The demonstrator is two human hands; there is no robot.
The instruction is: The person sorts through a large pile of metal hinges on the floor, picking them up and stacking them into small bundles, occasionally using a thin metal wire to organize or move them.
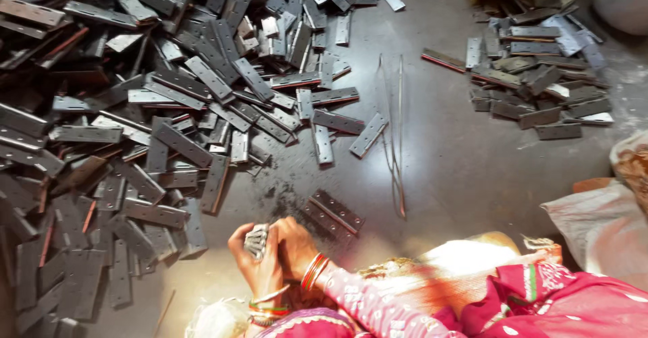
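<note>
Single head-worn view, looking steeply down and forward from above the seated person. Hands point(273, 254) sit low at the bottom edge, close to the lens. Floor point(459, 162) fills the frame; large hinge pile point(155, 108) left, smaller pile point(540, 75) upper right.

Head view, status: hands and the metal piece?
Left hand and right hand both closed on a small metal piece. Assembled hinge on floor beside them. Big hinge pile left; nothing blocking.
</note>
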